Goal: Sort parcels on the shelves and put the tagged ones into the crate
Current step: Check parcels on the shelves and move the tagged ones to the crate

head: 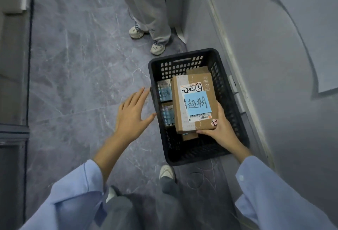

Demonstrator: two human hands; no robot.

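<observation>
A black plastic crate (pixel 184 59) stands on the grey floor beside the wall. Over it my right hand (pixel 220 129) grips the near end of a brown cardboard parcel (pixel 178 101) that bears a white shipping label and a blue handwritten tag (pixel 197 104). Inside the crate, on the left side, lie two small parcels (pixel 164 90) with bluish labels, and another brown box shows beneath the held one. My left hand (pixel 132 112) hovers with spread, straight fingers just left of the crate's rim, holding nothing.
Another person's legs and white shoes (pixel 157 47) stand just beyond the crate. The grey wall (pixel 274 46) runs along the right. A dark shelf frame (pixel 14 83) lines the left edge. My own shoe (pixel 166 172) is close to the crate's near rim.
</observation>
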